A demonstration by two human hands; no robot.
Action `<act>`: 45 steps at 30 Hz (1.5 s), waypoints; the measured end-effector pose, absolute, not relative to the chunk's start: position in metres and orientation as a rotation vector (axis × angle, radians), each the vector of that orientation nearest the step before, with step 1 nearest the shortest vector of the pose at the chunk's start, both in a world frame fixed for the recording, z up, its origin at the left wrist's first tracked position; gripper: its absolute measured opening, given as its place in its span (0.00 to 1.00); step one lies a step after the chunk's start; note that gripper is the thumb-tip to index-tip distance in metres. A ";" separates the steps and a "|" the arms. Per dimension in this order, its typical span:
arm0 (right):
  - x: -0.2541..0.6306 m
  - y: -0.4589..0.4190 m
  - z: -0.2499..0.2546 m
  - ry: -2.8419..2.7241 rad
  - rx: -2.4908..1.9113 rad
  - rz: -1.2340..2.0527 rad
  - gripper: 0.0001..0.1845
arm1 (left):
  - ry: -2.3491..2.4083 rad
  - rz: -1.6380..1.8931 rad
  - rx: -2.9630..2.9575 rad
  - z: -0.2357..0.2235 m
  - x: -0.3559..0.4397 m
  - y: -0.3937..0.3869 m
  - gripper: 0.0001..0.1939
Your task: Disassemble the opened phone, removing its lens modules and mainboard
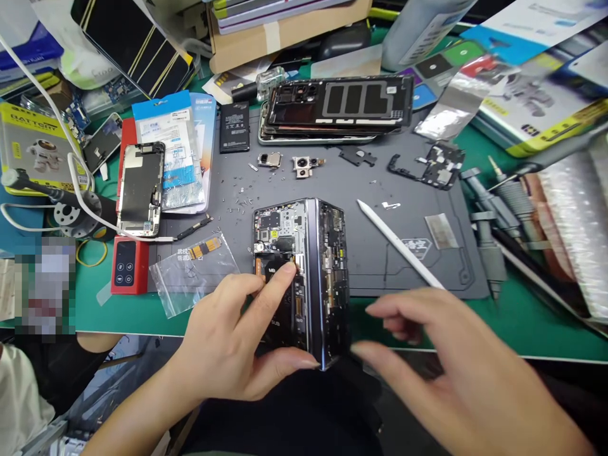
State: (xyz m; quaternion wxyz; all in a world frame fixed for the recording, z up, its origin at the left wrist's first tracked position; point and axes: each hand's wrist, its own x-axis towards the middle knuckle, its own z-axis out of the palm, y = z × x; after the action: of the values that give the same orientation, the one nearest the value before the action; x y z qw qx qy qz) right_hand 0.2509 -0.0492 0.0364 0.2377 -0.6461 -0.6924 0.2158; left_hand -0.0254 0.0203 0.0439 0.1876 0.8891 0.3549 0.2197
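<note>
An opened-up foldable phone [284, 218] stands partly folded at the mat's front edge, its inner boards and black battery bare. My left hand [232, 335] grips it, the index finger pressing on the inside near the hinge and the thumb along the bottom edge. To the right of the phone, my right hand [441, 354] hovers with thumb and fingers apart, holding nothing. A white stylus [399, 244] lies on the mat just beyond that hand. Camera modules [306, 166] and loose screws [242, 199] lie behind the phone.
Stacked phone parts [342, 104] and a loose battery [234, 126] sit at the back of the grey mat [361, 266]. Left are a detached screen [141, 190], a red box [129, 266] and a plastic bag [175, 297]. Screwdrivers [489, 253] lie at right.
</note>
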 end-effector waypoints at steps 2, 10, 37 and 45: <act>0.243 -0.055 0.035 -1.966 -1.640 0.629 0.19 | 0.986 0.605 2.475 0.043 -0.027 0.019 0.48; 0.239 -0.053 0.020 -1.958 -1.557 0.589 0.12 | 0.985 0.539 2.554 0.040 -0.026 0.019 0.53; 0.247 -0.052 0.017 -2.087 -1.505 0.519 0.15 | 0.964 0.654 2.583 0.033 -0.023 0.021 0.38; 0.247 -0.051 0.015 -2.075 -1.525 0.508 0.17 | 0.947 0.655 2.575 0.032 -0.024 0.022 0.36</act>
State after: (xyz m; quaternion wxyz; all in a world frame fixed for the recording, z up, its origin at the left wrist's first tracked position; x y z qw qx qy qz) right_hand 0.2474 -0.0508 0.0154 0.2556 -0.5619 -0.7642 0.1872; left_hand -0.0238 0.0221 0.0323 0.1600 0.9011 0.3315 0.2291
